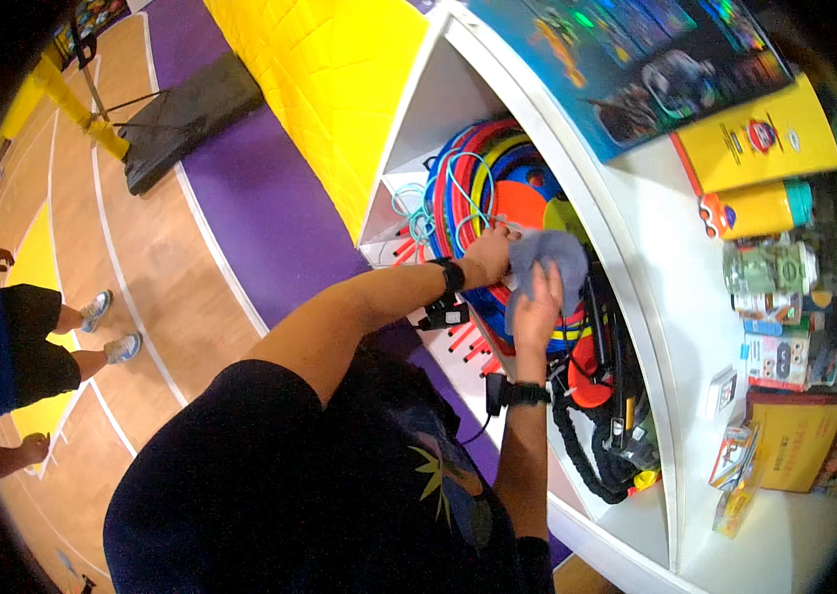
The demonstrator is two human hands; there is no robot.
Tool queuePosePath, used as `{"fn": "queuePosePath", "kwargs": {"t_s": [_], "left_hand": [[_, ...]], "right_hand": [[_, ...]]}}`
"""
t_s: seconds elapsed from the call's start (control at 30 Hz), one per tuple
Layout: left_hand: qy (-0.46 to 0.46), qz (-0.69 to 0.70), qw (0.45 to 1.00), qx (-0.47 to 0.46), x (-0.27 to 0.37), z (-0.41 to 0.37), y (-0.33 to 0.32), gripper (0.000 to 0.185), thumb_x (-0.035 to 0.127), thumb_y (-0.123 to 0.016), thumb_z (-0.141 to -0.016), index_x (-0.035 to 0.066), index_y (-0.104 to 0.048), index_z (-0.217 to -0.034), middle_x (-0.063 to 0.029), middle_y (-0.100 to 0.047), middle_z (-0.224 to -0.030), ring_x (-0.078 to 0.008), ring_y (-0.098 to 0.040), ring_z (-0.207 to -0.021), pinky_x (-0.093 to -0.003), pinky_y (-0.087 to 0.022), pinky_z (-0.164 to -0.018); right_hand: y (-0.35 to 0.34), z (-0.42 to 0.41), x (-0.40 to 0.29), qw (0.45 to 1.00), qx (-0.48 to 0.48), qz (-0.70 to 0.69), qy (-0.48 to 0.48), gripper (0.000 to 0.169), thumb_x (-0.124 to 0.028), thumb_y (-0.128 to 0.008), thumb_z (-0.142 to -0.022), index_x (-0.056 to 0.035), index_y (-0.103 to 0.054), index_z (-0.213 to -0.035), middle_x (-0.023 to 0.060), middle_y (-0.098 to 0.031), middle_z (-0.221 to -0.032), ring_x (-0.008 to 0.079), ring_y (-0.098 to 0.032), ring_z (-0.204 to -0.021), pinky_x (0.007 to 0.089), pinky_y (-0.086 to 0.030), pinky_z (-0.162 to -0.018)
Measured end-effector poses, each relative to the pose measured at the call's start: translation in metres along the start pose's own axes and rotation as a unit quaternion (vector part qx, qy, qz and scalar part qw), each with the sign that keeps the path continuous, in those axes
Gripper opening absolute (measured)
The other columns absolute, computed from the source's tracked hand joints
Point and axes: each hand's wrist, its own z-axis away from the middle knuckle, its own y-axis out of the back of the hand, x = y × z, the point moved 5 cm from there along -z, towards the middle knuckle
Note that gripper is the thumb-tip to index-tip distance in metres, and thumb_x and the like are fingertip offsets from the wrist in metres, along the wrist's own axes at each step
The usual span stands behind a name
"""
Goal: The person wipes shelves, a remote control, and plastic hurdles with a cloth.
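Inside a white shelf compartment, my right hand [537, 304] holds a grey-blue cloth [567, 260], its fingers laid over the fabric. My left hand [489, 256] is beside the cloth's left edge, over stacked hoops [437, 197] in red, blue and yellow; its fingertips are partly hidden, and its grip is unclear. A thin turquoise cord [456, 167] loops over the hoops just above this hand. Orange and yellow-green discs [519, 204] lie within the rings. Both wrists wear dark bands.
Boxes [760, 137], a clear jar [771, 267] and other goods stand on the white shelf top [641, 193]. Black ropes [578, 445] and red-tipped sticks [467, 345] lie in the shelf. Yellow padding [329, 82] adjoins it. Another person [25, 341] stands on the court at left.
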Motion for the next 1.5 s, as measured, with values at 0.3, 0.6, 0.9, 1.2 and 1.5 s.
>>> {"fn": "queuePosePath", "kwargs": {"t_s": [0.3,0.6,0.9,1.2,1.5], "left_hand": [[-0.157,0.102,0.982,0.016,-0.052,-0.011,-0.016,0.036,0.017,-0.066,-0.067,0.001,-0.062,-0.099,-0.0203,-0.062,-0.096,-0.0374,-0.058,-0.095,-0.0431,-0.047,-0.084],[0.184,0.09,0.973,0.106,-0.155,0.019,0.095,0.043,0.018,-0.072,-0.065,-0.001,-0.058,-0.101,-0.0251,-0.058,-0.097,-0.0427,-0.057,-0.089,-0.0471,-0.048,-0.079],[0.351,0.364,0.863,-0.016,-0.189,0.03,0.028,0.067,0.03,-0.077,-0.068,-0.002,-0.049,-0.12,-0.0269,-0.06,-0.105,-0.0375,-0.063,-0.088,-0.0434,-0.052,-0.075],[0.356,0.256,0.898,0.033,-0.186,0.034,0.021,0.068,0.02,-0.079,-0.062,-0.004,-0.044,-0.115,-0.0289,-0.057,-0.1,-0.043,-0.058,-0.093,-0.0455,-0.049,-0.083],[0.355,0.319,0.878,0.04,-0.134,0.058,0.049,0.084,0.015,-0.077,-0.063,-0.004,-0.033,-0.133,-0.031,-0.048,-0.118,-0.0435,-0.05,-0.108,-0.045,-0.043,-0.094]], "right_hand": [[-0.022,-0.059,0.022,0.994,0.021,0.064,-0.083,0.047,0.001,-0.049,-0.071,0.0017,-0.054,-0.118,0.0254,-0.049,-0.125,0.0392,-0.047,-0.117,0.0431,-0.038,-0.099],[-0.025,-0.044,-0.003,0.967,-0.052,0.123,-0.215,0.044,-0.007,-0.052,-0.074,-0.0005,-0.055,-0.117,0.0263,-0.056,-0.115,0.0419,-0.053,-0.107,0.045,-0.043,-0.092],[-0.02,-0.047,-0.02,0.978,0.059,-0.072,-0.187,0.053,-0.003,-0.049,-0.072,0.0033,-0.049,-0.124,0.0255,-0.05,-0.125,0.0405,-0.047,-0.116,0.0441,-0.037,-0.1],[-0.139,-0.108,-0.137,0.961,-0.174,0.122,0.176,0.04,-0.006,-0.048,-0.082,-0.0073,-0.054,-0.122,0.0207,-0.042,-0.135,0.0418,-0.041,-0.122,0.0455,-0.035,-0.102],[-0.164,-0.201,-0.082,0.976,-0.19,0.088,0.061,0.046,0.002,-0.049,-0.073,-0.01,-0.061,-0.115,0.0221,-0.053,-0.124,0.0367,-0.051,-0.113,0.0393,-0.04,-0.096]]}}
